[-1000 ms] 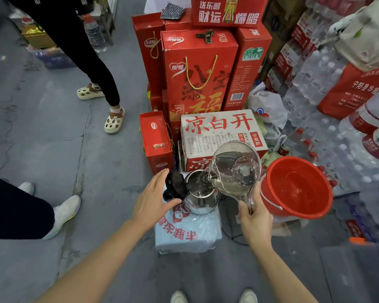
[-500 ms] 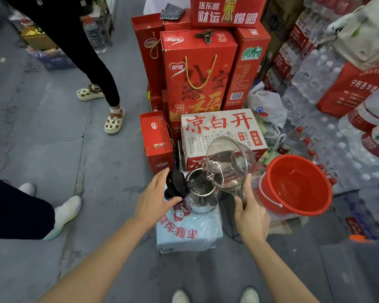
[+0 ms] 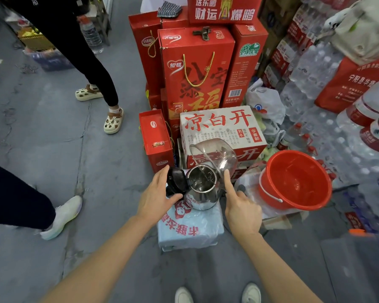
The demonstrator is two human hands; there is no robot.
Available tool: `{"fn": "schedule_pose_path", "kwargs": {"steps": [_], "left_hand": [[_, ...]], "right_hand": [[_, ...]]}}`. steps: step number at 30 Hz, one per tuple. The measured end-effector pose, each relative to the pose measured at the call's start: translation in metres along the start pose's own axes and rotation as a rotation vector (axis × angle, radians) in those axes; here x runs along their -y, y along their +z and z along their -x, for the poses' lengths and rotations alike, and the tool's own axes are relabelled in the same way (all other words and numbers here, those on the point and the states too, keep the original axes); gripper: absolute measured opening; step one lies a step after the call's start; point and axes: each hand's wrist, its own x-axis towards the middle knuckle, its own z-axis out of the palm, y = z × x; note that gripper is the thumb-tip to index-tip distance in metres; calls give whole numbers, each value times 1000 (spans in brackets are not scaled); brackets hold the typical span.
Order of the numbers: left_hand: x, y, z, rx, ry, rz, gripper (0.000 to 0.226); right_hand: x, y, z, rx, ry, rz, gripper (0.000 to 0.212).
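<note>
Grey concrete floor is running under a crowded stack of red gift boxes and shrink-wrapped water. A steel kettle is sitting low in front of the stack on a wrapped pack, just before a white carton. The left hand is bracketing the kettle's black lid between thumb and fingers, holding it tipped back. The right hand is gripping a clear jug low on its near side, with 1 finger lying straight up the wall. The jug is tilting steeply over the kettle's mouth, and a thin stream is falling inside.

Pouring well here, as I am judging it, is meaning 3 things:

1. The spout is needing to sit over the middle of the opening, since the last water is tending to run down the jug's wall.
2. The lid hand is doubling as a brace, because the pack is looking soft and the kettle is likely rocking on it.
3. The tilt is wanting a slow finish, with the jug levelling before swinging right toward the red bucket standing just beside.
</note>
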Motion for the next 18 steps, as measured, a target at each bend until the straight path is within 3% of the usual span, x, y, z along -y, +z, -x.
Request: {"fn": "schedule_pose_path", "kwargs": {"steps": [7, 10, 12, 14, 16, 18], "left_hand": [[1, 1, 0, -1, -22, 33, 96], [0, 2, 1, -9, -35, 42, 96], [0, 3, 1, -7, -38, 49, 94], [-1, 4, -1, -4, -40, 46, 94], [-2, 5, -3, -5, -50, 52, 95], [-4, 8, -6, -19, -68, 43, 93]], "right_hand": [[-11, 9, 0, 19, -178, 47, 123], [-18, -7, 6, 53, 53, -187, 97], [-37, -19, 11, 71, 332, -609, 80], [-75, -27, 17, -17, 567, -927, 77], [-121, -32, 14, -68, 689, -816, 76], [-170, -36, 6, 30, 755, -565, 77]]}}
